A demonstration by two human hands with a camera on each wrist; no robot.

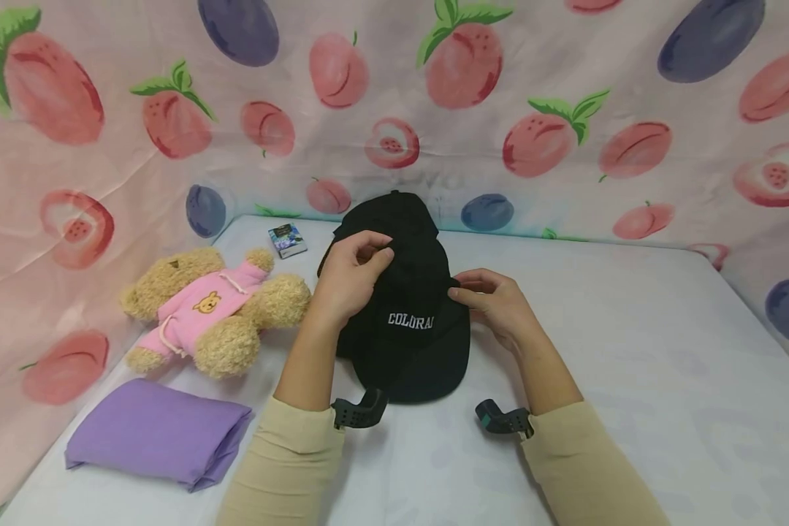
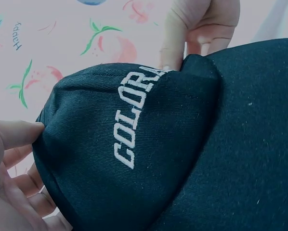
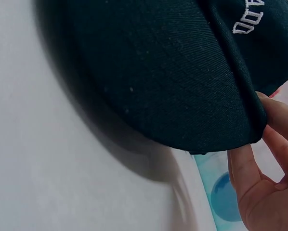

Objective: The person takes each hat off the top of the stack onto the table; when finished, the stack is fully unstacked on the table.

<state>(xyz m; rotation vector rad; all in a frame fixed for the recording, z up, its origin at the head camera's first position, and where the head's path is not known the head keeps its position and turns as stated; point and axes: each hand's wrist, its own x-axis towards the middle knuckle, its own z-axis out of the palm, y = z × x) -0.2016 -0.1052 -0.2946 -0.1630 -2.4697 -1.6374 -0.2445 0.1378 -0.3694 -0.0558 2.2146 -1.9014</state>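
Observation:
A black baseball cap (image 1: 410, 292) with white lettering on its front lies in the middle of the bed-like white surface, its brim (image 1: 410, 372) pointing toward me. My left hand (image 1: 351, 281) pinches the top of the crown between thumb and fingers; in the left wrist view the thumb (image 2: 19, 133) presses on the black cloth. At the other side, my right hand (image 1: 500, 303) pinches the cap where brim and crown meet, as the right wrist view shows with its fingers (image 3: 245, 168) under the edge. Part of the lettering is folded out of sight.
On the left lies a teddy bear (image 1: 213, 303) in a pink hoodie. Nearer to me is a folded purple cloth (image 1: 158, 431). A small book-like box (image 1: 288, 240) sits at the back left. Fruit-printed fabric (image 1: 394, 88) hangs behind the white surface (image 1: 631, 343).

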